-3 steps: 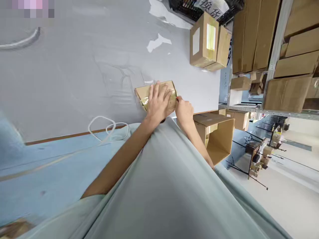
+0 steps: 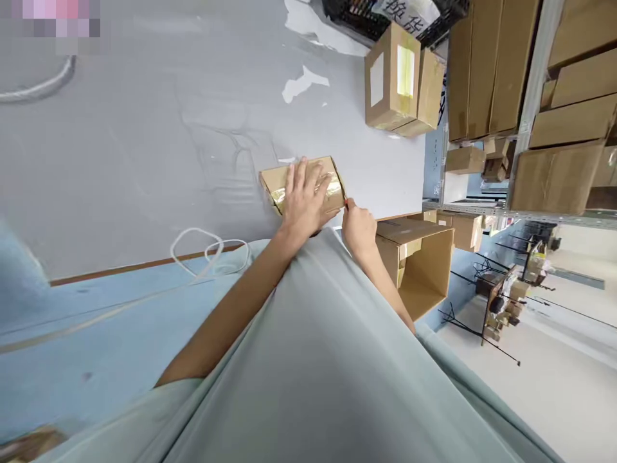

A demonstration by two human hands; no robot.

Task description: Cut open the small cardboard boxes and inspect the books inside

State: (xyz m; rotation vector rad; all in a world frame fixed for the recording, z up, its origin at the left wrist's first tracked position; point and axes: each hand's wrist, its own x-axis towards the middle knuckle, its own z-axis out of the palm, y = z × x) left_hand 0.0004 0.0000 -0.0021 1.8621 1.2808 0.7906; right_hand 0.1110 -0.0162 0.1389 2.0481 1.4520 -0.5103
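Note:
A small cardboard box (image 2: 318, 168) wrapped with shiny clear tape lies at the near edge of the grey table. My left hand (image 2: 303, 199) rests flat on its top, fingers spread, pressing on the tape. At the box's right edge my right hand (image 2: 359, 225) is closed around a small tool (image 2: 346, 202). Only a bit of red shows of that tool; the rest is hidden in the fist, so its kind cannot be made out.
Two taped cartons (image 2: 391, 77) stand at the table's far right, by a black crate (image 2: 357, 16). An open carton (image 2: 424, 276) sits below the table's right edge. White cord (image 2: 195, 230) loops over the front edge. Shelves with boxes (image 2: 549, 180) rise at right.
My right hand has slid a little toward me along the box's right edge, with the tool in it. The left hand stays flat on the box.

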